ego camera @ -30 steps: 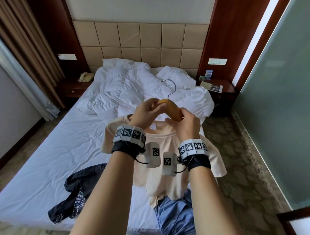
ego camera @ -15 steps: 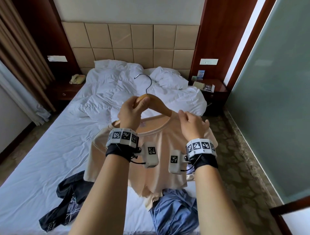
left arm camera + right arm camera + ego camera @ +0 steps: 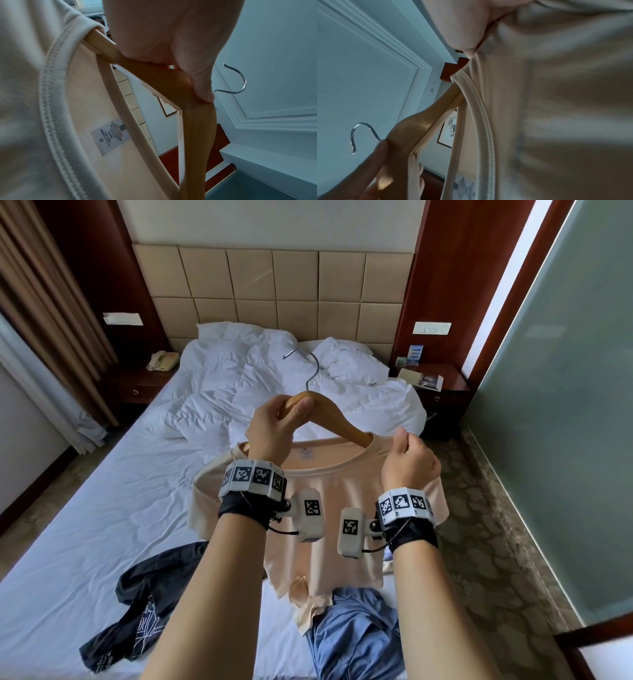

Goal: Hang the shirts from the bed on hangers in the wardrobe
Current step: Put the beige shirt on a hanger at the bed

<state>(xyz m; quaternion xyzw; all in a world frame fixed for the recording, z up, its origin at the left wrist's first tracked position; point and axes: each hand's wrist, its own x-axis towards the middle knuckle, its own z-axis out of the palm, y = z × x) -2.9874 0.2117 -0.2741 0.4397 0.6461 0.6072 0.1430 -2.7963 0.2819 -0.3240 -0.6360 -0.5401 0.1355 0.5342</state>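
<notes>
Shirt (image 3: 318, 508) hangs on the hanger (image 3: 329, 419) above the bed (image 3: 85, 535). Left hand (image 3: 274, 429) fingers curl around the hanger; right hand (image 3: 409, 462) pinches the collar.

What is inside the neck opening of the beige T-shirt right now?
Both arms of the wooden hanger run in through the beige T-shirt collar; a white size label shows inside. The arms' ends are covered by fabric.

Bare white sheet (image 3: 68, 542) lies open at the bed's left, while the black shirt (image 3: 137, 604) and blue shirt (image 3: 356, 635) (both crumpled) crowd the near edge.
</notes>
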